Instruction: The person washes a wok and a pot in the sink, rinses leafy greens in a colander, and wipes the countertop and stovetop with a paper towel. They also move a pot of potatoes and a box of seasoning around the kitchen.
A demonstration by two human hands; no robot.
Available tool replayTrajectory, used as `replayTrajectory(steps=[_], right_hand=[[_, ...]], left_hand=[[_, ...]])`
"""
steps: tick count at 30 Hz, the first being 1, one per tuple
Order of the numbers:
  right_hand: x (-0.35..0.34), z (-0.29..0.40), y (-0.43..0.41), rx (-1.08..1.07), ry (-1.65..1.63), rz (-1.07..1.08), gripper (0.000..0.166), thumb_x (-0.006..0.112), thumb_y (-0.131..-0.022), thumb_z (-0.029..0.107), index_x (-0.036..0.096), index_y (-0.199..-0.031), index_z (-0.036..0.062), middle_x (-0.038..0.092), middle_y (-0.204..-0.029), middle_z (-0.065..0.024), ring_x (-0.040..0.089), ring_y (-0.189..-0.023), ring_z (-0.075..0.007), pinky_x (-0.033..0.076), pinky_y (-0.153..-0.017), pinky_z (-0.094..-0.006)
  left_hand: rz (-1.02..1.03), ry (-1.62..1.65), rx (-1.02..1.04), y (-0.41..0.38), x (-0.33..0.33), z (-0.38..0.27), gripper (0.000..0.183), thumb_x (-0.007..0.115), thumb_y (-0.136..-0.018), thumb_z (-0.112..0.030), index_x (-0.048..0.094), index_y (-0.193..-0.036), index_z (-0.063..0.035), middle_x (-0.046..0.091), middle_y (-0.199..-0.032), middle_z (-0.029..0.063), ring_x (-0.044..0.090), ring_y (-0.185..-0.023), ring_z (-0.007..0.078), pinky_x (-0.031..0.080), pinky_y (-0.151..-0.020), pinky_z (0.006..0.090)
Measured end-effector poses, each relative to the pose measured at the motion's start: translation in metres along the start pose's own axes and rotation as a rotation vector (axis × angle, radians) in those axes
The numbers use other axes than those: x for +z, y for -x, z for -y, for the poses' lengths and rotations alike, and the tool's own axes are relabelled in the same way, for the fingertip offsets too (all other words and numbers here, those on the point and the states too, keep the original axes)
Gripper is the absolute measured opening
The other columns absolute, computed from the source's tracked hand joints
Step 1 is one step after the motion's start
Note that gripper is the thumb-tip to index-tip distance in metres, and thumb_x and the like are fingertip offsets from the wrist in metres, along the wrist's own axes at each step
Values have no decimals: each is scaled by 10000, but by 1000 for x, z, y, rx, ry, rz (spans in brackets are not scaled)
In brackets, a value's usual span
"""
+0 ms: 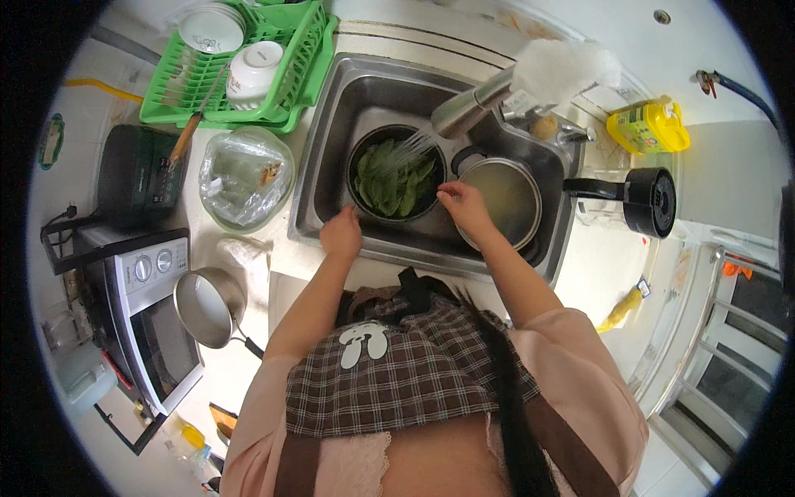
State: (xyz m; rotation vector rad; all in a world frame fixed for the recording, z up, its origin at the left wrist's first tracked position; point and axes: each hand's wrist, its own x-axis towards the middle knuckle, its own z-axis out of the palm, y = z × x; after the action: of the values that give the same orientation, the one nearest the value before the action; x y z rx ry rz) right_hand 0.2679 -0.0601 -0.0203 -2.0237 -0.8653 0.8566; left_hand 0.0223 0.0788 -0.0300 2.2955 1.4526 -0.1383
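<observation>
Water sprays from a metal faucet (463, 112) onto green leaves (391, 180) in a dark round pot (440, 149) standing in the steel sink (310, 124). My left hand (341, 233) is at the pot's lower left, near its rim; whether its fingers grip the rim cannot be made out. My right hand (464, 208) is between this pot and a second pan (506, 199) holding cloudy liquid. Its thumb and fingertips come together at the dark pot's right rim, and their contact with it is unclear. The second pan is partly behind my right forearm.
Left of the sink are a lined bin (282, 205) and a green dish rack (298, 118) with bowls and plates. A saucepan (208, 310) is beside the microwave (164, 335). A lidded jug (649, 202) and a yellow bottle (649, 129) are on the right.
</observation>
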Motion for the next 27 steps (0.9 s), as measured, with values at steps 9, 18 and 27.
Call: replayTrajectory(steps=[9,18,27], right_hand=[[-5,-27,71,-47,209,-36,346,650,-786,124,648,-1125,49,657,-1121,-189,620,-1029,-371,488,-842,-412],[-16,-27,65,235,-263,-3,347,578,-902,76,540,-1216,-67,674,-1071,-145,652,-928,-204,515,-819,-302],[25,-21,65,160,-180,308,366,599,-908,159,556,-1205,-52,677,-1023,-161,656,-885,-218,510,-787,-349]], left_hand=[[25,137,92,-6,9,5,297,474,-892,-120,626,-1144,-165,669,-1057,93,630,-957,327,498,-797,442],[-256,616,200,-9,31,45,407,446,-726,102,650,-1044,-49,586,-1213,176,533,-1143,377,425,-979,426],[-755,192,-298,66,-35,112,470,548,-722,2,588,-1176,-111,489,-1350,159,406,-1281,373,332,-1042,501]])
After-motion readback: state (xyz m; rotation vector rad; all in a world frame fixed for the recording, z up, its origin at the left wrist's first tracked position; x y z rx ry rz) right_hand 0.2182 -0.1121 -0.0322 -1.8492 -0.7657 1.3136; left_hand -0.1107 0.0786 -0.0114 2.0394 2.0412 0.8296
